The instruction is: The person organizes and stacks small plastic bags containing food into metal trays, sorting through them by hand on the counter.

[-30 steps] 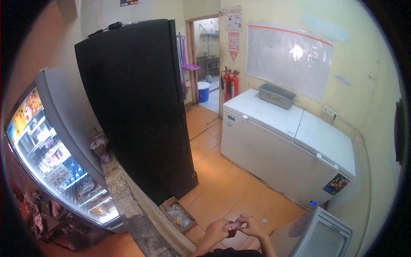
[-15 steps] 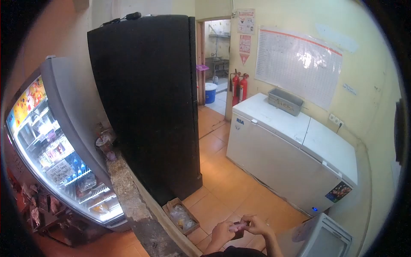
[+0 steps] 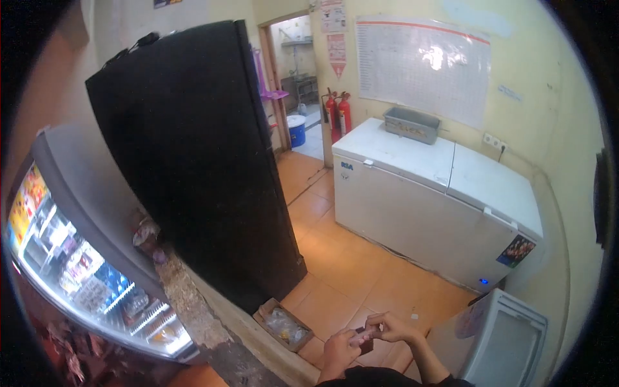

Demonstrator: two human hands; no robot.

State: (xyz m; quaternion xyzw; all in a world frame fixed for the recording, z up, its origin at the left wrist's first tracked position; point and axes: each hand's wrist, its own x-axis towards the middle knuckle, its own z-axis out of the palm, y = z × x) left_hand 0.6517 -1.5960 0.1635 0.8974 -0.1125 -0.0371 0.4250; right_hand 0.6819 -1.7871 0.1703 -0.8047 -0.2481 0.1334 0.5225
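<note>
- A person's two bare hands meet low in the frame over an orange tiled floor (image 3: 335,255), a small dark item (image 3: 367,347) held between them.
- The left hand (image 3: 341,351) has its fingers closed around the item's near side, thumb toward a pale piece (too small to identify) at its top.
- The right hand (image 3: 389,327) bends its fingers in, tips at the upper edge; whether they pinch or merely touch cannot be told.
- The likeliest mishap is a drop: should the left grip loosen as the right fingertips pull, the item could slip, with no work surface visible directly beneath it.
- A fall to the left might end in the open cardboard box (image 3: 303,342) of clear plastic, where something so small could be lost from sight.
- To the right stands a low white cabinet with a framed lid (image 3: 509,342), near the right forearm; a careless outward swing of the elbow could knock it and jar the hold.
</note>
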